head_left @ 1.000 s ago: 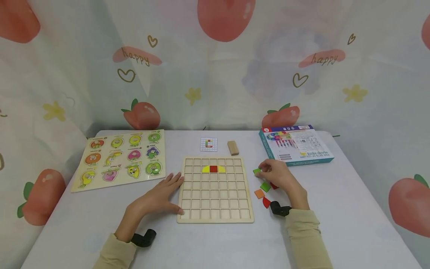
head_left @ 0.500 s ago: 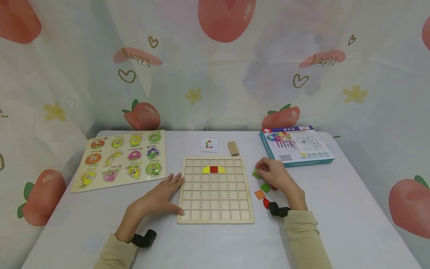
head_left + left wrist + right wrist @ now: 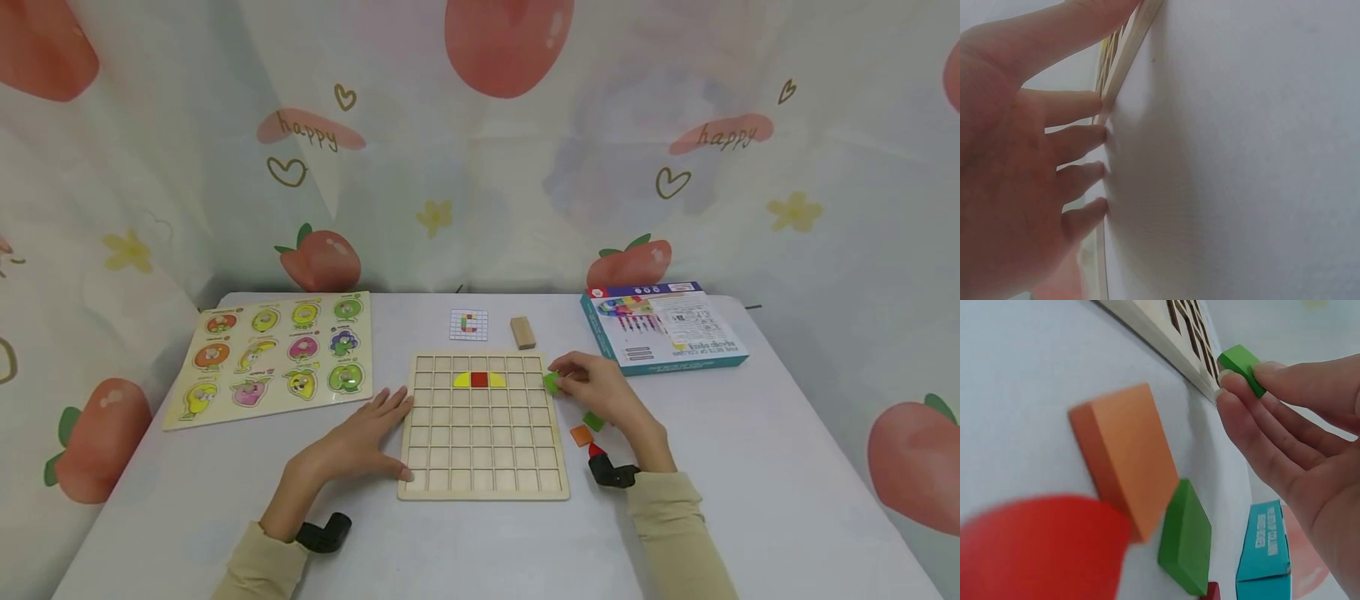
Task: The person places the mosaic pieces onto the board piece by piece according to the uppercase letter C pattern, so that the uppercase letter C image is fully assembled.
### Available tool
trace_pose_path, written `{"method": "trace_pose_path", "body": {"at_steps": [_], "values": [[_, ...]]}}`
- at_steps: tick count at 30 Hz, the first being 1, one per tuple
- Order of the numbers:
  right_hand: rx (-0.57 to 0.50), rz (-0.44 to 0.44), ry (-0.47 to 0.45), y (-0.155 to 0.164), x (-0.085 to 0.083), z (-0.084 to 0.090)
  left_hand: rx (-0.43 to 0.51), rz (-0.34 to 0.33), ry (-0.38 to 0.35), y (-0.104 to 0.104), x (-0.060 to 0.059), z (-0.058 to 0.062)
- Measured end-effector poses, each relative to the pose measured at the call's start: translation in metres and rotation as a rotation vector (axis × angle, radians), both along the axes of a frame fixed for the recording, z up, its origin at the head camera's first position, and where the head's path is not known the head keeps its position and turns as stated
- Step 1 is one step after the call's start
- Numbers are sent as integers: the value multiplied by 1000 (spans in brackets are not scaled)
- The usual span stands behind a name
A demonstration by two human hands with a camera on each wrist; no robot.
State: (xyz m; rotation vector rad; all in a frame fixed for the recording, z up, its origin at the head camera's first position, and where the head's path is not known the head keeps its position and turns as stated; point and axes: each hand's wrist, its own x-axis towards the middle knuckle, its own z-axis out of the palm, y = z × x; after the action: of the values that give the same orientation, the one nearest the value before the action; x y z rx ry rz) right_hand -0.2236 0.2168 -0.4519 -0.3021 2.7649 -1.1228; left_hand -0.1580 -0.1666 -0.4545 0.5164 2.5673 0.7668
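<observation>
Head: we read "happy" on the backdrop (image 3: 495, 192), "SETS OF COLUMN" on the box (image 3: 663, 329).
Right hand (image 3: 603, 390): pinching our green tile (image 3: 551, 383), since moved to the right edge of the board (image 3: 483, 495).
Left hand (image 3: 348, 442): grip spread wide, touching the board.

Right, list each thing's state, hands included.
Left hand: spread, at the grid board's left edge
Right hand: pinching a green tile
Grid board: flat, partly filled
Yellow pieces: set in
Red square: set in
Orange tile: loose
Second green tile: loose
Red piece: loose
Dark red piece: mostly hidden
Card: face up
Block: lying down
Box: apparently shut
Fruit puzzle: face up
</observation>
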Motion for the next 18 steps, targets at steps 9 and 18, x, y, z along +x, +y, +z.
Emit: {"method": "trace_pose_path", "body": {"at_steps": [9, 18], "values": [[-82, 13, -53, -13, 1, 0, 5, 10, -5, 0, 0, 1], [-86, 14, -64, -21, 5, 2, 5, 7, -8, 1, 1, 2]]}}
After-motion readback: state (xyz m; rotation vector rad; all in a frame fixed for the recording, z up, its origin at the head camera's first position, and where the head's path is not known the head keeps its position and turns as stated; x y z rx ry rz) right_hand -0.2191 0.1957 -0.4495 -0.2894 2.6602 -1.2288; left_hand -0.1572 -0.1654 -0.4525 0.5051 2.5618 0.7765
